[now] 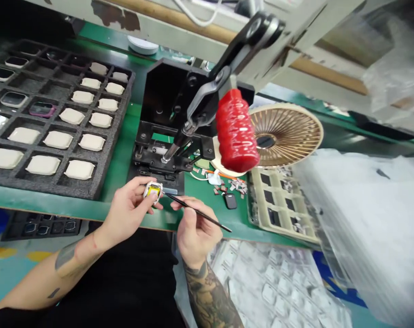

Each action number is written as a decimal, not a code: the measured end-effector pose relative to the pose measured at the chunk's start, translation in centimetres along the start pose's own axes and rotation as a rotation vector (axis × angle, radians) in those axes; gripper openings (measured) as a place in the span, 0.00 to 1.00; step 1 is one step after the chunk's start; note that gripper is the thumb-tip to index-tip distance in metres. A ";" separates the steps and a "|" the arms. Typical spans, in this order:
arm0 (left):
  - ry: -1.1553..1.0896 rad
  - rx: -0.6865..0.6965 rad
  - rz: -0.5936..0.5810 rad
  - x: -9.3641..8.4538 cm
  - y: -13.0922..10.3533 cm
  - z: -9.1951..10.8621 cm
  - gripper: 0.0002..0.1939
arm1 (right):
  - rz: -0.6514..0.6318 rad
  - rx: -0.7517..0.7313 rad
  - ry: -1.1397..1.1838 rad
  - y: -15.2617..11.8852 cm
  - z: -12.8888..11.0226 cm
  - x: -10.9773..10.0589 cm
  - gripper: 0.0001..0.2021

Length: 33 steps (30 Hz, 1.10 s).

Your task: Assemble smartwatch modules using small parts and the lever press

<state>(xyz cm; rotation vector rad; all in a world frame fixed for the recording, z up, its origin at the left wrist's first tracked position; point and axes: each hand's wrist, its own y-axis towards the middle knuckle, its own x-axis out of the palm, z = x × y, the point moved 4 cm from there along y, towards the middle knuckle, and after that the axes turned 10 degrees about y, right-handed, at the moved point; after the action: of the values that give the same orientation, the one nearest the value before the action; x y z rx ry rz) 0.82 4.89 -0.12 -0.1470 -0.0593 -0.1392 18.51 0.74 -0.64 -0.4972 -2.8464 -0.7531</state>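
Observation:
My left hand (133,205) grips a small pale watch case (153,191) between thumb and fingers, its inside with a yellow part facing up. In my right hand (197,228) is a thin black stick-like tool (207,216), held like a pen. Its tip reaches the right edge of the watch case; I cannot tell if it touches. Both hands are over the front edge of the green bench, just before a black toggle press (162,159) with a red handle (236,132).
A dark foam tray (106,175) with cream watch cases stands left. Right of the press are a round fan (285,134), scattered small parts (239,186), a black square piece (230,201) and a beige divided tray (278,230). Plastic sheeting (370,218) hangs at the right.

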 end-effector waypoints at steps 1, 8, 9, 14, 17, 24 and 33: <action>0.025 0.005 0.005 0.0 -0.3 -0.1 0.19 | -0.032 -0.018 -0.019 -0.2 -0.1 0.1 0.06; 0.074 0.018 -0.030 0.2 -1.1 -0.4 0.16 | -0.112 -0.043 -0.065 -0.3 0.1 0.5 0.11; 0.074 0.024 -0.030 0.2 -1.1 -0.4 0.16 | -0.121 -0.041 -0.062 -0.3 0.1 0.6 0.12; 0.081 0.059 -0.052 0.0 -1.3 -0.4 0.17 | -0.096 0.043 -0.024 0.2 0.1 0.3 0.08; 0.087 0.070 -0.092 -0.1 -1.3 -0.5 0.18 | -0.155 0.196 0.100 0.6 0.4 0.2 0.06; -0.011 0.048 -0.041 -0.2 -1.1 -0.9 0.20 | 0.002 0.015 0.098 0.4 -0.2 -0.3 0.06; 0.075 0.103 -0.063 -0.3 -1.5 -0.7 0.19 | -0.115 -0.008 -0.027 0.1 -0.1 0.2 0.11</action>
<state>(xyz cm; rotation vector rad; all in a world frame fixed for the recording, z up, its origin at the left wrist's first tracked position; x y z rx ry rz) 0.35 3.33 -0.66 -0.0368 0.0032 -0.2044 18.31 0.80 -0.45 -0.3500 -2.9192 -0.7836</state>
